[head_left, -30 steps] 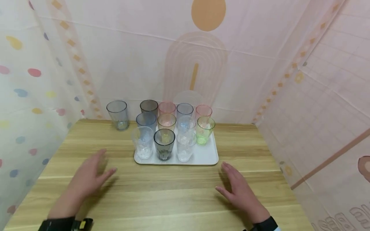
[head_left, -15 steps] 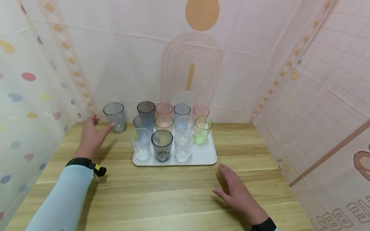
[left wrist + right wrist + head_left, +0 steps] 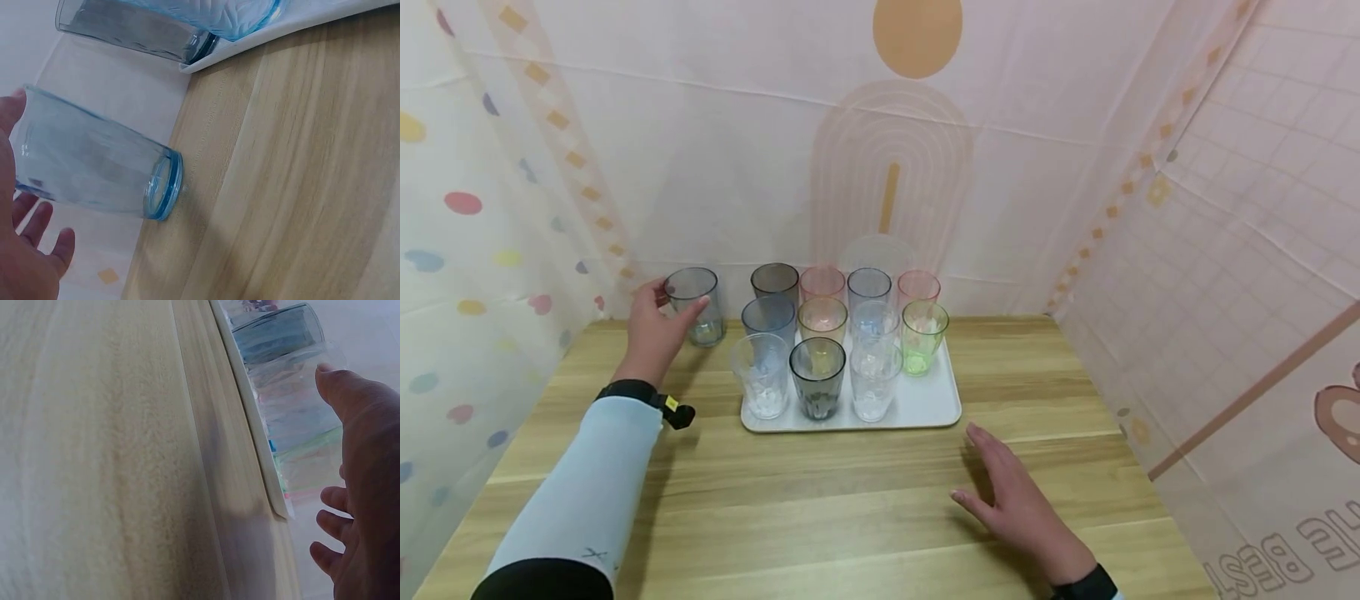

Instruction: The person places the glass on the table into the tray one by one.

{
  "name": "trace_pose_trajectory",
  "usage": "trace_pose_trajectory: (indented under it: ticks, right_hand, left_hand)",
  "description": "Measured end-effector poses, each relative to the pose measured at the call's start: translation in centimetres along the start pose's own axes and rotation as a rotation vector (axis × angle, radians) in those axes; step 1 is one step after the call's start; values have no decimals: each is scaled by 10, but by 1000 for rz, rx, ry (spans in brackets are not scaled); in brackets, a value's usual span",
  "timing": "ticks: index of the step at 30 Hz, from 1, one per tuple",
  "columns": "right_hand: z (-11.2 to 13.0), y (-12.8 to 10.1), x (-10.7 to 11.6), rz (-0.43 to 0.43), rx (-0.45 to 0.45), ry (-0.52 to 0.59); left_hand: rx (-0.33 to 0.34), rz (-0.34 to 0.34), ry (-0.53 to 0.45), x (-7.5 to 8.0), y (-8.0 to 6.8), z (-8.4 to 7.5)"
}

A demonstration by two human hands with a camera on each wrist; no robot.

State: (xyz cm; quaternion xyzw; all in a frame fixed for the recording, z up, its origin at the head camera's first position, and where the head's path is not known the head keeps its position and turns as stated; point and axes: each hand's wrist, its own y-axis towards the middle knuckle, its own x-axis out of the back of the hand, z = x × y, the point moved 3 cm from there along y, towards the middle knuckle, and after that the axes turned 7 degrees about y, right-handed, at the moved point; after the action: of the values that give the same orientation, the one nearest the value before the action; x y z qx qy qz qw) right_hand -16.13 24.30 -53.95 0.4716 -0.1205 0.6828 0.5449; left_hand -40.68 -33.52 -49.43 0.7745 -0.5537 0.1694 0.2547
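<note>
At the table's back left stands a bluish-grey clear glass [image 3: 706, 327], upright and apart from the others. My left hand [image 3: 655, 327] is round its upper part, thumb across the near side and fingers by the left rim. The left wrist view shows the thumb at the rim of this glass [image 3: 94, 162]; the last fingers of the hand [image 3: 31, 250] spread below, away from its wall. My right hand [image 3: 1018, 504] rests open near the tray's front right corner, holding nothing. In the right wrist view, that hand [image 3: 372, 475] has its thumb extended and its other fingers slightly bent.
A white tray [image 3: 932, 404] carries several glasses in rows, among them a dark grey glass [image 3: 817, 383], a green glass [image 3: 923, 342] and a pink glass [image 3: 919, 287]. The wooden table [image 3: 820, 517] meets a patterned cloth wall [image 3: 730, 167] right behind the glasses.
My left hand has moved up and forward from the table's left front to the bluish-grey glass, bringing thumb and fingers round it. The right hand has stayed nearly still.
</note>
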Motion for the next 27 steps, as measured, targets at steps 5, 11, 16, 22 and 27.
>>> trace_pose_trajectory:
  ticks: [5, 11, 16, 22, 27]
  right_hand:
    - [0, 0, 1, -10, 14, 14]
    - [-1, 0, 3, -16, 1, 20]
    - [-2, 4, 4, -14, -4, 33]
    - [1, 11, 3, 25, 1, 78]
    - [7, 14, 2, 29, 43, 101]
  left_hand:
    - [-19, 30, 8, 4, -4, 1]
    - [-84, 83, 59, 22, -28, 1]
    - [-155, 128, 91, 44, -63, -4]
    - [-214, 218, 137, 65, -122, -3]
    - [-267, 317, 200, 71, -165, -17]
